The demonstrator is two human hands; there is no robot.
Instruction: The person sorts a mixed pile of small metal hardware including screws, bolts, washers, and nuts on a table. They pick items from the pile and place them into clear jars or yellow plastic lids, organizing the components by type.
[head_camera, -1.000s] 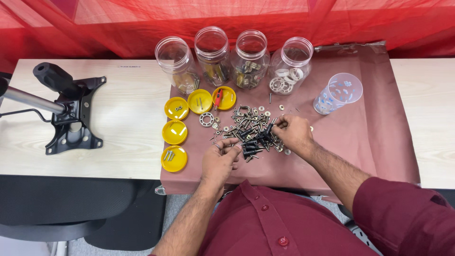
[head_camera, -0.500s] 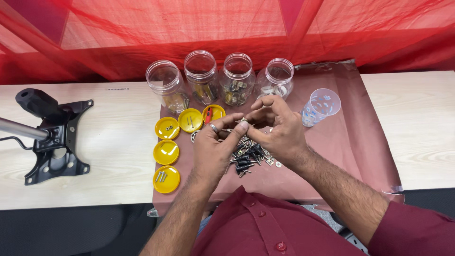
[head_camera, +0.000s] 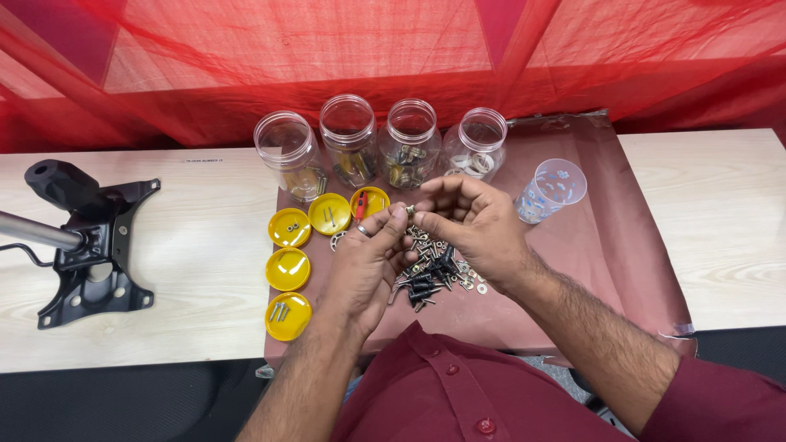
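My left hand and my right hand are raised together above a pile of mixed screws, bolts and washers on a maroon mat. Between the fingertips of both hands sits one small metal fastener. Behind them stand four clear open jars in a row: one at the left, then a second, a third and a fourth, each with some hardware inside.
Several yellow lids lie left of the pile, some holding small parts. A clear plastic cup lies on its side at the right. A black metal chair base part rests on the light table. Red netting hangs behind.
Both hands lifted off the pile and came together over it, holding a small fastener between the fingertips. The camera view shifted slightly.
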